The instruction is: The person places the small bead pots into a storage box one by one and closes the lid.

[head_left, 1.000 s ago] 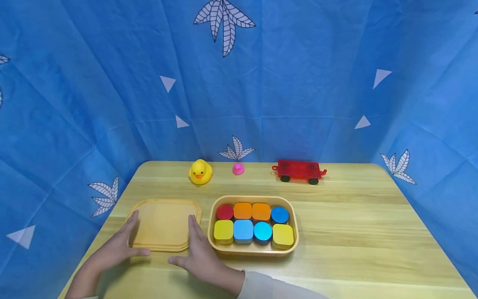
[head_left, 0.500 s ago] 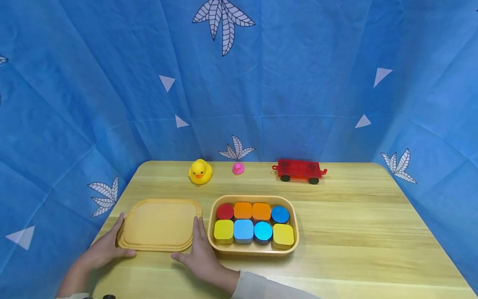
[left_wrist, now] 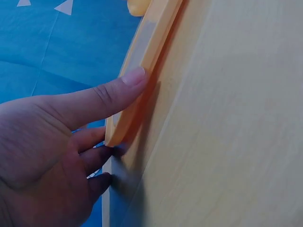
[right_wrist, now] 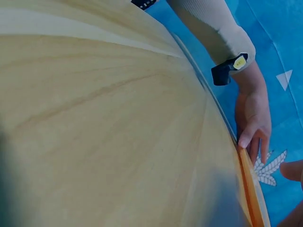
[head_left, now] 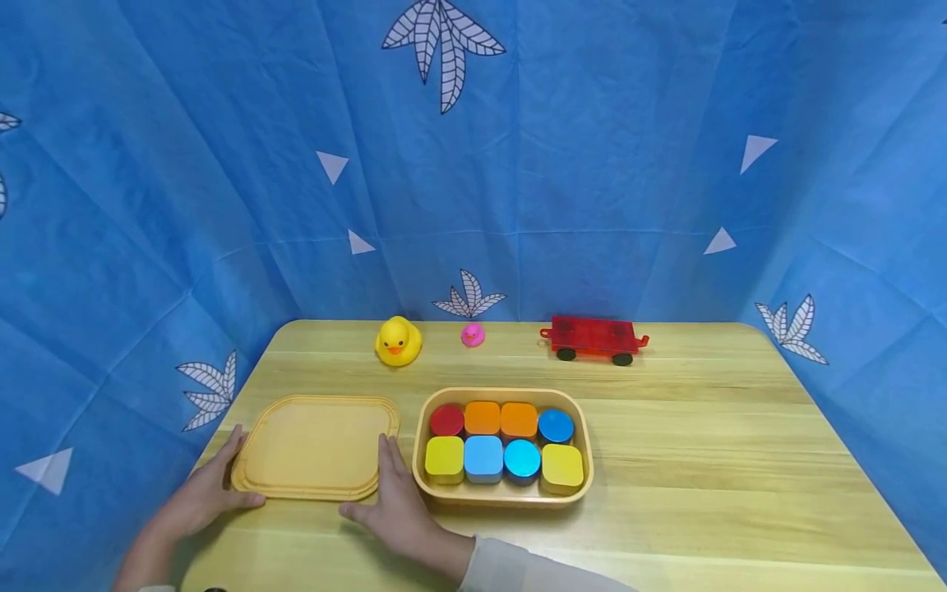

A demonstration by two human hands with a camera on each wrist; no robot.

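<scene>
A flat, tan, rounded lid (head_left: 314,444) lies on the left part of the table, between both hands. My left hand (head_left: 203,493) pinches its near left corner. In the left wrist view the thumb (left_wrist: 113,94) rests over the lid's rim (left_wrist: 158,35), and the fingers touch the corner from the other side. My right hand (head_left: 403,510) stands at the lid's right end, fingers fairly straight along the edge and thumb apart near the front edge. The right wrist view catches only part of this hand (right_wrist: 293,172) beside the lid's rim (right_wrist: 251,189).
Right of the lid, a tan box (head_left: 503,496) holds several round and square coloured pieces. Along the back stand a yellow duck (head_left: 397,341), a small pink duck (head_left: 473,335) and a red wheeled wagon (head_left: 594,338). Blue cloth (head_left: 592,164) hangs behind the table.
My left hand has moved left from over the lid to its outer left corner and taken hold there. My right hand has shifted slightly along the lid's right end.
</scene>
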